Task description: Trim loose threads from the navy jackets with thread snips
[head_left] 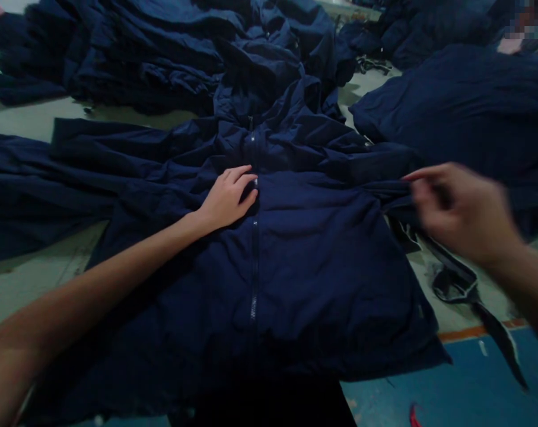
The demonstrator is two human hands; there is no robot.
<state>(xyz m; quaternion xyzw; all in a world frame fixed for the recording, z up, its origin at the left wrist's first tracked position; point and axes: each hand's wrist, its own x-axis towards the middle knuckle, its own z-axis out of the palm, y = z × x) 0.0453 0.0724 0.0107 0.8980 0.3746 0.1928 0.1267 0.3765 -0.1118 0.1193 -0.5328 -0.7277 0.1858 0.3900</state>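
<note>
My left grip [228, 198] is lying on the front of one dark blue hooded jacket [322, 255], with the fingers a little bent and loosely spread, and it is not closed around anything. The fingertips are touching the cloth just beside the one front zipper [254, 261], which runs down the middle of the jacket. My right grip [467, 213] is blurred; its index finger and thumb are half curled, and the fingertip is at the sleeve [384, 163] on the right side. I cannot tell if it pinches this sleeve or only touches it.

The jacket is spread on the table [68, 258] in front of me, with its hood [255, 83] at the far end and its lower edge toward me. I count one jacket, one hood and one zipper. Behind it there is one big heap of dark blue garments [162, 53], and at the right one pile of dark blue cloth [451, 107]; the pieces in them I cannot count. Near my right grip, one dark strip with pale edges [495, 331] hangs over the orange-brown table edge [477, 332]. On the blue floor [397, 385] I see one small red scrap [414, 416]
</note>
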